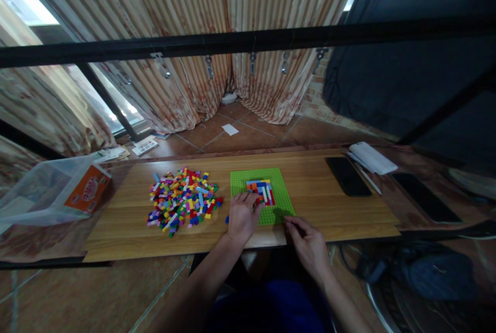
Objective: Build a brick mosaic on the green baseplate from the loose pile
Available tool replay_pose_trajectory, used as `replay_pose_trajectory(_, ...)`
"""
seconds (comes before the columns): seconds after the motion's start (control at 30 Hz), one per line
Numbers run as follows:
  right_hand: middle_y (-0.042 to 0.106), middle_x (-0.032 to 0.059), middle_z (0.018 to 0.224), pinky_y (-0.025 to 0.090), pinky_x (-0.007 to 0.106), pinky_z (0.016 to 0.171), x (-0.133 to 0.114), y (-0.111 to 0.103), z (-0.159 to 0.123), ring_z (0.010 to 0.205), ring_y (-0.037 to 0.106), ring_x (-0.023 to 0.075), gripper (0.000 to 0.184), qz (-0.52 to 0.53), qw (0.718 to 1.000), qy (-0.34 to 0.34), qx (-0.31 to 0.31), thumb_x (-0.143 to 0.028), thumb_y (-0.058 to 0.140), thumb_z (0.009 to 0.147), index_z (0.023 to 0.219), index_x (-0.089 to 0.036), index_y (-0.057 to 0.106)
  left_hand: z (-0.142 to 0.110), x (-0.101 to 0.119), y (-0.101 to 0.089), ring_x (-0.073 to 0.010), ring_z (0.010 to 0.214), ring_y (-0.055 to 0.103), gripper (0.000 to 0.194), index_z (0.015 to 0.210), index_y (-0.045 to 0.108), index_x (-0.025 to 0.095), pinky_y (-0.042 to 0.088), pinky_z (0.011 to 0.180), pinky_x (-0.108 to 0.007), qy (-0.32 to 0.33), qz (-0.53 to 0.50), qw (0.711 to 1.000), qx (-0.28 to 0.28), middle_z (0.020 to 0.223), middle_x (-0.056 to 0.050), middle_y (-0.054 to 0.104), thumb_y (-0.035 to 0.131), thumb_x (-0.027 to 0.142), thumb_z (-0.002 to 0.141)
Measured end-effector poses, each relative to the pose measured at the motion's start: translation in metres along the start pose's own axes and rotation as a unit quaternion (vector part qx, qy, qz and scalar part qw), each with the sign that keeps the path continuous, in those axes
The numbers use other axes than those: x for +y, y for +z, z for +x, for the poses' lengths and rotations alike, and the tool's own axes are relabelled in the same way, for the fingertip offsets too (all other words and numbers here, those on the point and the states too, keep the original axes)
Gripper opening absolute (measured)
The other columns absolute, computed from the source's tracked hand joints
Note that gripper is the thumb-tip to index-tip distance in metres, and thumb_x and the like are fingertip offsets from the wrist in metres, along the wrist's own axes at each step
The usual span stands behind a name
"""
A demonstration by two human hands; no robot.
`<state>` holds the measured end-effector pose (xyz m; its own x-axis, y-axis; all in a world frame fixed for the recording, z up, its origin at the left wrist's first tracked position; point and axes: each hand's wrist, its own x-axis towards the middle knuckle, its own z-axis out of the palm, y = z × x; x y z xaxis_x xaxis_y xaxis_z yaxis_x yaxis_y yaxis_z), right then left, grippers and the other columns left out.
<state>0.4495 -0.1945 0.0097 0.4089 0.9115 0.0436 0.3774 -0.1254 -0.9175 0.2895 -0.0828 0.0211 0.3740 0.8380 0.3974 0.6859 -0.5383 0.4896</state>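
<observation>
A green studded baseplate [283, 188] lies on the wooden board, with a small build of toy bricks [267, 193] in blue, white, red, orange and yellow near its middle. My left hand [243, 215] reaches over the plate's left part, its fingertips closed at the near-left side of the build. Whatever lies between those fingers is hidden. At the plate's near right corner, my right hand [309, 240] has its thumb and forefinger closed on the edge. A loose blue brick [227, 219] sits beside my left hand, partly covered.
A heap of mixed loose bricks [184, 201] spreads over the board [127, 229] to the left. Farther left stands a clear plastic bin [46, 188] with an orange label. To the right lie a black phone [347, 176], a white object [372, 158] and another dark slab [426, 197].
</observation>
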Motion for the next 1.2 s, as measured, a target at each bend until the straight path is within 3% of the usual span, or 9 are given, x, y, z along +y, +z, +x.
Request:
replay_pose_trajectory(0.3, 0.072, 0.0070, 0.099, 0.051, 0.034, 0.083, 0.002, 0.001, 0.002, 0.093, 0.067, 0.0224, 0.031, -0.011, 1.000, -0.004, 0.002, -0.044, 0.055, 0.085, 0.097, -0.022, 0.073, 0.001, 0.000, 0.000, -0.0215, 0.092, 0.057, 0.019, 0.095, 0.069, 0.024, 0.042, 0.083, -0.039, 0.028, 0.010, 1.000, 0.003, 0.097, -0.002, 0.070, 0.073, 0.031, 0.078)
replay_pose_trajectory(0.77, 0.072, 0.0080, 0.099, 0.051, 0.035, 0.086, 0.001, 0.003, 0.004, 0.094, 0.066, 0.0228, 0.031, -0.023, 1.000, -0.017, -0.002, -0.043, 0.053, 0.086, 0.097, -0.021, 0.072, -0.007, -0.010, 0.001, -0.0221, 0.102, 0.057, 0.024, 0.111, 0.067, 0.023, 0.046, 0.088, -0.042, 0.082, 0.004, 0.997, 0.009, 0.121, -0.004, 0.066, 0.057, 0.029, 0.090)
replay_pose_trajectory(1.2, 0.072, 0.0080, 0.103, 0.051, 0.037, 0.087, 0.000, 0.007, 0.007, 0.098, 0.066, 0.0241, 0.031, -0.053, 0.998, -0.013, -0.002, -0.042, 0.051, 0.087, 0.097, -0.022, 0.072, -0.004, -0.012, -0.005, -0.0195, 0.108, 0.058, 0.024, 0.111, 0.068, 0.029, 0.041, 0.099, -0.044, 0.089, 0.011, 0.995, -0.033, 0.118, -0.001, 0.070, 0.054, 0.031, 0.092)
